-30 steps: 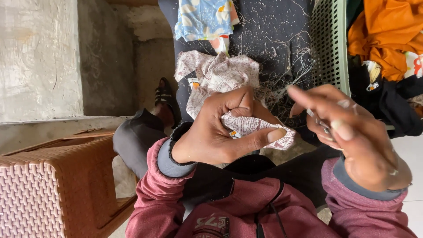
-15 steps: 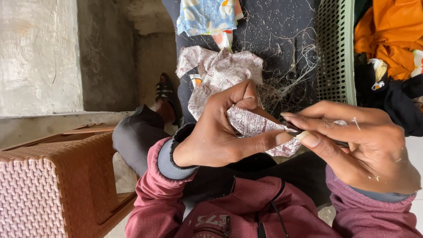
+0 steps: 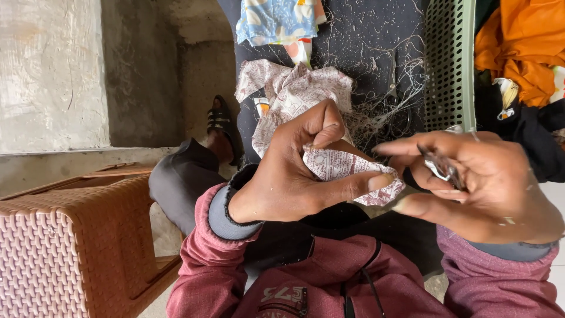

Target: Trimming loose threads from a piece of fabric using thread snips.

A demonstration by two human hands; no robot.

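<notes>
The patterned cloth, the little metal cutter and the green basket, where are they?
patterned cloth (image 3: 347, 168), head view, on the fold pinched by the left hand.
metal cutter (image 3: 440, 168), head view, on its blades.
green basket (image 3: 448, 65), head view, on its perforated wall.

**One head camera, looking straight down into your lap**

You have a single view, worn on your head and tipped steeply down (so nothing is shared with a second view). It sits close: your left hand (image 3: 294, 176) and right hand (image 3: 477, 188) fill the middle, the printed cloth (image 3: 347, 168) between them. The frame edges catch a woven stool (image 3: 65, 247) and a green basket (image 3: 450, 59).
</notes>
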